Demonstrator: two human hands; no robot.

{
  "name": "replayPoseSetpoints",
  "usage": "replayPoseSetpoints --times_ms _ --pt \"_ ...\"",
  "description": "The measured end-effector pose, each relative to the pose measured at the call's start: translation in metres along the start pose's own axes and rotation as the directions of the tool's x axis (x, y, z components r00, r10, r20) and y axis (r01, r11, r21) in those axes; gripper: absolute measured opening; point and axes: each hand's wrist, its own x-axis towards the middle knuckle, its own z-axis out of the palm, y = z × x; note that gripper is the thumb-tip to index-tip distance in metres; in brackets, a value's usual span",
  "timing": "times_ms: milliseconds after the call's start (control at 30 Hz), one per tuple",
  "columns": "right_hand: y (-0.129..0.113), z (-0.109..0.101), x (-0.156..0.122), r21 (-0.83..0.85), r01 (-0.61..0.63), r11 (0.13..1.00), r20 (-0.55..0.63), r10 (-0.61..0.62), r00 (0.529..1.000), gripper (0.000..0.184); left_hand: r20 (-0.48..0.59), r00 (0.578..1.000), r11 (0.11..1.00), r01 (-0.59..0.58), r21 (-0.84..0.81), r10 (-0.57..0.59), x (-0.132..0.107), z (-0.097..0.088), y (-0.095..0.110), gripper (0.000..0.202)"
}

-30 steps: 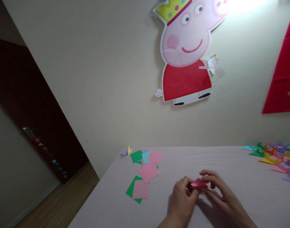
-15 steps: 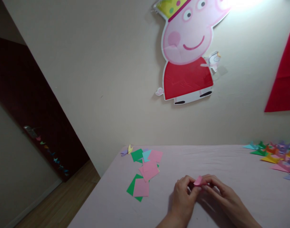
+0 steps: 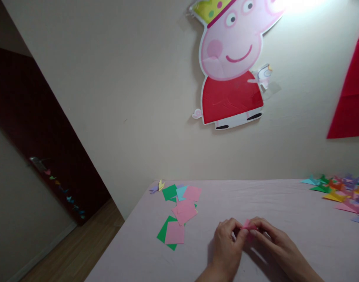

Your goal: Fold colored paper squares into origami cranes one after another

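Note:
A small folded pink paper piece (image 3: 247, 226) is pinched between both my hands, low over the pale pink table (image 3: 285, 203). My left hand (image 3: 226, 246) grips its left side with curled fingers. My right hand (image 3: 272, 241) holds its right side, fingertips pressed together on the paper. Most of the folded piece is hidden by my fingers.
Loose square sheets in pink, green and blue (image 3: 179, 213) lie to the left of my hands. Two small folded figures (image 3: 157, 187) sit at the far left corner. Several folded coloured paper shapes (image 3: 341, 192) lie at the right edge. A cartoon pig cutout (image 3: 232, 74) hangs on the wall.
The pink paper has been pressed smaller and flatter between my fingers. Both hands have drawn slightly closer together and stay at the same spot on the table.

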Motion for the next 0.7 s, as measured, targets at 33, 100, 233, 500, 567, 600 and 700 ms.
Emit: replayPoseSetpoints --times_ms 33,100,233,500,567,600,700 --pt "0.000 0.000 0.000 0.007 -0.009 1.000 0.001 0.009 1.000 0.040 -0.001 1.000 1.000 -0.002 -0.001 0.002 0.000 0.001 -0.001 0.018" --pt "0.002 0.001 -0.001 0.020 -0.025 0.999 -0.004 0.026 1.000 0.041 -0.004 1.000 1.000 -0.009 -0.007 0.009 0.001 0.002 -0.003 0.018" --pt "0.013 0.003 -0.002 0.055 -0.049 0.997 -0.042 0.051 0.998 0.039 0.001 1.000 1.000 -0.023 -0.013 0.023 0.002 0.003 -0.003 0.016" --pt "0.009 0.002 -0.001 0.112 -0.164 0.980 0.014 0.163 0.987 0.046 0.031 0.999 0.982 -0.024 -0.187 0.030 0.003 0.002 -0.002 0.021" --pt "0.007 0.001 -0.001 0.072 -0.167 0.983 0.033 0.165 0.986 0.050 0.057 0.998 0.982 0.005 -0.187 0.005 0.003 0.001 -0.001 0.023" --pt "0.006 0.001 -0.001 0.057 -0.163 0.985 0.031 0.161 0.986 0.051 0.068 0.998 0.986 0.021 -0.167 -0.009 0.002 0.001 0.000 0.023" --pt "0.007 0.000 0.000 0.032 -0.144 0.989 0.035 0.143 0.989 0.050 0.073 0.997 0.995 0.030 -0.100 -0.023 0.001 -0.001 0.002 0.022"
